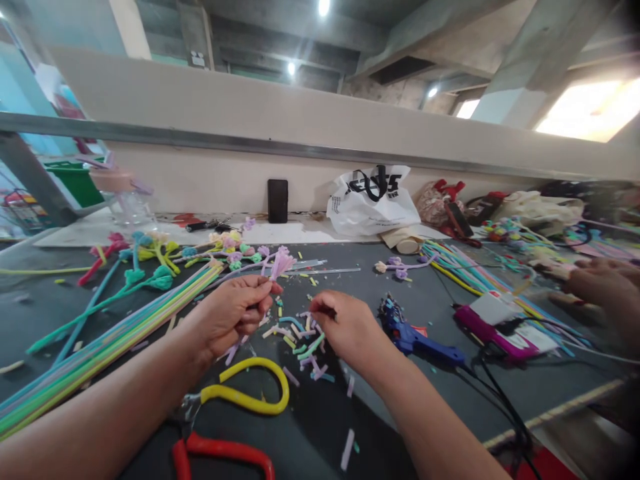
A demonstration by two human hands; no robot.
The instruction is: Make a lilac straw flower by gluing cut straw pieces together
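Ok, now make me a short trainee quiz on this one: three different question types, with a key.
1. Which hand holds the lilac-pink pipe-cleaner tuft?
2. True or false: the black phone stands upright at the back of the worktable.
3. What colour are the handles of the pliers?
A) Both red
B) One yellow, one red
C) Both blue

Key:
1. The left hand
2. True
3. B

Round white ceiling lamps [324, 7] & glaring white four-sided window [590, 107], far R, light the rm, w/ soft shadow on flat dark-grey tabletop [305, 437], view's edges warped.
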